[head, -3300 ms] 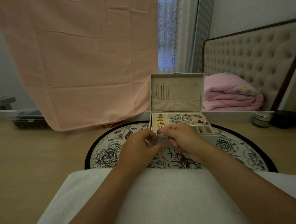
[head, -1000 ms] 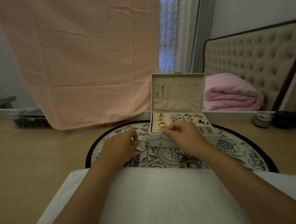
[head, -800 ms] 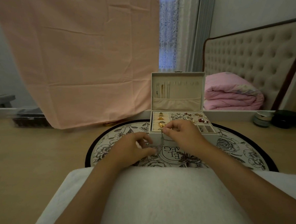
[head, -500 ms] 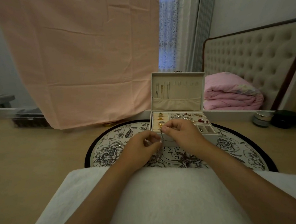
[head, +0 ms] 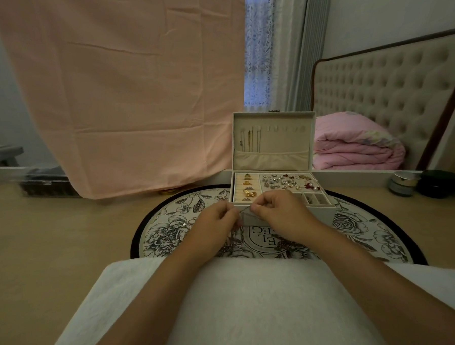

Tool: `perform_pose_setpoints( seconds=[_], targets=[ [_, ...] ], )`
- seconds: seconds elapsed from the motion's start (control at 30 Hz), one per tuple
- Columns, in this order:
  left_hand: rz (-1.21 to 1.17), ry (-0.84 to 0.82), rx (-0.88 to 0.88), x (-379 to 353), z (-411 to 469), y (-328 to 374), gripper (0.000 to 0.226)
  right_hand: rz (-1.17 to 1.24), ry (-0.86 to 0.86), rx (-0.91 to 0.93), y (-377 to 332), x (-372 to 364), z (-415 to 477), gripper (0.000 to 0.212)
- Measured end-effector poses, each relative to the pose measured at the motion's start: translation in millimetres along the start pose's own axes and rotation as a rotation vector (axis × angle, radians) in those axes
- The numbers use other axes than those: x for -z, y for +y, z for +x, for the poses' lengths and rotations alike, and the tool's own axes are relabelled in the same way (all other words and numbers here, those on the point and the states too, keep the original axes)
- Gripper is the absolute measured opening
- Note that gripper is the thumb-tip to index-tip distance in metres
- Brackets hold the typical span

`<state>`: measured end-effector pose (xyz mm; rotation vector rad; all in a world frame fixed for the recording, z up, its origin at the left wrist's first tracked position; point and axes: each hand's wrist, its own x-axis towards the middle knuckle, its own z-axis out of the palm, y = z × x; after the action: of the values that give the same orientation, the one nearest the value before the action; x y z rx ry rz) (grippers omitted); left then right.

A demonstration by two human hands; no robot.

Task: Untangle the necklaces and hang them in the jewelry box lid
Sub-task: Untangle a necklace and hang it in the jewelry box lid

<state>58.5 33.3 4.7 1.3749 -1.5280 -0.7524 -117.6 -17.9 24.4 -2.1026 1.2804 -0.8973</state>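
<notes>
You're pinching the necklace chain [head: 245,211] with curled fingertips, left hand [head: 215,225] and right hand [head: 281,213] close together, in front of the jewelry box lid [head: 272,143]. Keep it slack while teasing loops apart; pulling hard is probably tightening knots.

I see both arms uncovered right up to where the view cuts them off: the left forearm [head: 148,295] and the right forearm [head: 372,283] are bare, as are the left hand [head: 216,225] and the right hand [head: 278,212]. Between the arms spreads a white, fluffy fabric [head: 249,303]; garment or lap cloth, I cannot tell. The fingers [head: 268,199] appear too small for nail detail.
</notes>
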Motion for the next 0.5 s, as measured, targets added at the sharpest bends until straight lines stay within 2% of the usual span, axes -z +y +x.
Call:
perform_pose_setpoints(
  seconds=[0.07,0.13,0.3,0.4,0.5],
  targets=[
    [0.123,-0.154,0.059,3,-2,2,0.031,0.023,0.028,0.013,-2,0,0,0.009],
    [0.214,-0.227,0.062,7,-4,2,0.030,0.067,0.072,0.034,-3,1,0,0.010],
    [0.340,-0.059,-0.040,19,-1,-1,0.018,0.188,0.186,0.058,-4,4,3,0.012],
    [0.417,-0.063,-0.050,24,0,-4,0.015,0.205,0.189,0.038,-2,6,4,0.013],
    [0.675,-0.042,-0.053,29,-1,-7,0.008,0.195,0.194,0.031,0,6,4,0.012]
  ],
)
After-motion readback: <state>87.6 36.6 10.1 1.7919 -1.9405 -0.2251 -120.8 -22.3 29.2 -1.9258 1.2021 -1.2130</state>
